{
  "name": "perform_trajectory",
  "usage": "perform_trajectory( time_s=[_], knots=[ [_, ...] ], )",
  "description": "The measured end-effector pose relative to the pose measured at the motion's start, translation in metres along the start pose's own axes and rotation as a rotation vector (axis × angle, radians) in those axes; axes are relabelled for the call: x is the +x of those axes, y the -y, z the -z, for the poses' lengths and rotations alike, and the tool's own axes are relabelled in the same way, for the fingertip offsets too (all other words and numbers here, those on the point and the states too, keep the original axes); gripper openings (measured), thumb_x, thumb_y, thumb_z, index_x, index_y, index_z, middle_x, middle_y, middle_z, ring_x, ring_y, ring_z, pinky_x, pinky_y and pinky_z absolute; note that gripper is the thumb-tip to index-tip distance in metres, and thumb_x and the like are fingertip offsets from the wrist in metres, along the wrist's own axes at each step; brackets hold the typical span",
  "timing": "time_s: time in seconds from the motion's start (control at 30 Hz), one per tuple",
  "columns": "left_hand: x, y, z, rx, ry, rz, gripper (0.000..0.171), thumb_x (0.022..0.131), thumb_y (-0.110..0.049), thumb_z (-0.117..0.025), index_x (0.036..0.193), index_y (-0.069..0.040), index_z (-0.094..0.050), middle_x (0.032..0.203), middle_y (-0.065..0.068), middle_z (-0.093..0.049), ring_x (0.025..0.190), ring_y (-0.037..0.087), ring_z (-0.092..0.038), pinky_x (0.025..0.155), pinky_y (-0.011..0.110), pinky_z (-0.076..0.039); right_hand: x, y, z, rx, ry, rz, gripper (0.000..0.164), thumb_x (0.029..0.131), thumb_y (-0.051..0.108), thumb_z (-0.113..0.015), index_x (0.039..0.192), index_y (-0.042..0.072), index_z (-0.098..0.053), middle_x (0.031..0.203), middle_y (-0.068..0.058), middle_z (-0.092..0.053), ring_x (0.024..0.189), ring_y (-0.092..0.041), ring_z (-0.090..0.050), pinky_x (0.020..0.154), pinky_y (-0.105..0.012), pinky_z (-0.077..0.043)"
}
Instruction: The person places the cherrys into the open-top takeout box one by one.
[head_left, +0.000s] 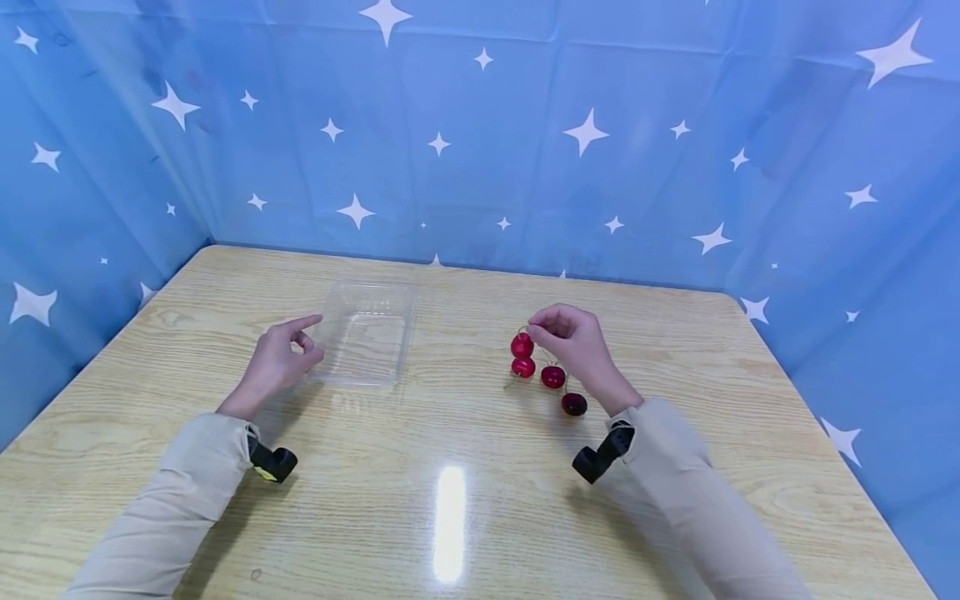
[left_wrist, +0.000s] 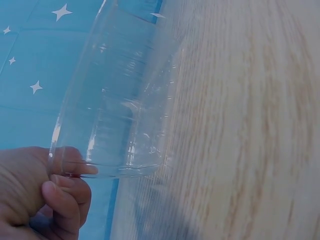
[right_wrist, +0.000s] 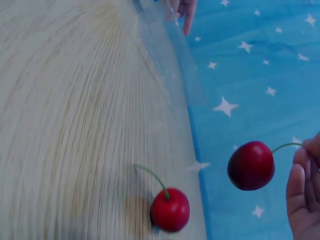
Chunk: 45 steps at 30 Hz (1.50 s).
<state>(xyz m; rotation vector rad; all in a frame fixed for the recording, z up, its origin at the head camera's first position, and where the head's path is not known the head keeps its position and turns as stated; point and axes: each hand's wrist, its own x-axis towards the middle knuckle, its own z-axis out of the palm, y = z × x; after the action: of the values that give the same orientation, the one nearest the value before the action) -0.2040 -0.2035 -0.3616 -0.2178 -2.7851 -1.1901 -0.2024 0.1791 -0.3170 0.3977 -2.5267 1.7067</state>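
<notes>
My right hand [head_left: 573, 337] pinches the thin green stem of a red cherry [right_wrist: 251, 166] between thumb and fingertips. The cherry hangs from that stem above the table. Beneath and beside this hand lie several other cherries, among them a bright red cherry [head_left: 523, 367], a deeper red one [head_left: 552, 377] and a very dark one [head_left: 574, 405]. My left hand [head_left: 276, 360] is at the left side of a clear plastic box [head_left: 401, 350], index finger and thumb spread towards its rim. One finger shows through the clear wall in the left wrist view; firm contact is unclear.
The box stands upright, its mouth facing up, on a light wooden table [head_left: 360, 517]. A bright light reflection [head_left: 449, 525] lies near the front. Blue curtains with white stars [head_left: 480, 167] border the table's back and sides.
</notes>
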Motion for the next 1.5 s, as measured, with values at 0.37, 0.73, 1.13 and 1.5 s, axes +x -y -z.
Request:
perform_trajectory(
  time_s=[0.37,0.73,1.13,1.5],
  knots=[
    [0.001,-0.001,0.000,-0.007,0.004,0.000,0.050,0.079,-0.003,-0.053,0.127,0.006,-0.043,0.070,0.008,-0.053,0.038,0.010,-0.034,0.038,0.024,-0.029,0.018,0.018,-0.022,0.024,0.062,0.032,0.016,0.083,0.015,-0.061,0.093,0.002,-0.062,0.089,-0.008,-0.062,0.076,-0.022,-0.056,0.069,-0.030,-0.046],
    [0.000,0.002,0.003,-0.013,0.008,0.001,0.050,0.079,-0.002,-0.052,0.127,0.006,-0.043,0.071,0.009,-0.053,0.040,0.010,-0.036,0.040,0.025,-0.031,0.043,0.038,-0.052,0.129,0.127,0.067,0.020,0.083,0.014,-0.060,0.096,-0.001,-0.061,0.089,-0.008,-0.062,0.078,-0.023,-0.056,0.072,-0.033,-0.046],
    [0.004,0.001,-0.002,-0.016,0.007,-0.014,0.051,0.077,-0.002,-0.051,0.127,0.006,-0.043,0.070,0.008,-0.052,0.040,0.009,-0.034,0.040,0.024,-0.030,0.066,0.057,-0.088,0.163,0.122,0.040,0.014,0.081,0.009,-0.062,0.091,0.000,-0.063,0.087,-0.010,-0.064,0.077,-0.020,-0.058,0.068,-0.028,-0.047],
    [0.002,0.001,0.001,0.016,-0.002,-0.030,0.050,0.076,-0.001,-0.049,0.125,0.007,-0.044,0.071,0.009,-0.053,0.041,0.009,-0.036,0.041,0.024,-0.031,0.085,0.068,-0.120,0.208,0.142,0.012,0.014,0.082,0.011,-0.062,0.093,0.002,-0.063,0.087,-0.008,-0.062,0.079,-0.019,-0.057,0.071,-0.026,-0.047]
  ],
)
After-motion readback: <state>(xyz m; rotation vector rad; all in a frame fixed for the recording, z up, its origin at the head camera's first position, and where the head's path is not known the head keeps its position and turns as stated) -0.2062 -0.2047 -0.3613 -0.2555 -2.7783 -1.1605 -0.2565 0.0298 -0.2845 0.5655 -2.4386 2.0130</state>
